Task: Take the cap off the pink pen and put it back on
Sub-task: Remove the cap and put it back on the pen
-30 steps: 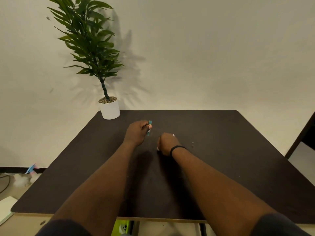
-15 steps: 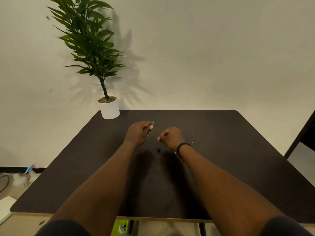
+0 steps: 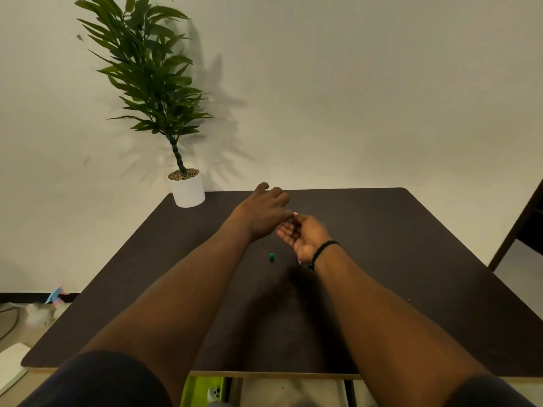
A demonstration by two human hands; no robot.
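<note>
Pink pen not discernible; small teal cap (image 3: 271, 256) lay on table (image 3: 411, 259), nearer right hand (image 3: 304, 237), palm-up, loosely cupped; left hand (image 3: 264, 214) grasp indeterminate.

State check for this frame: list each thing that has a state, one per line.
left hand: raised, palm down, contents hidden
right hand: palm up, fingers curled loosely, no pen visible
small teal piece: lying loose on the table, apart from both hands
table: dark top
potted plant: upright at far left corner

Left hand (image 3: 264, 212) meets upturned right hand (image 3: 302, 235) above a teal cap (image 3: 271, 256) on the table (image 3: 411, 259).
</note>
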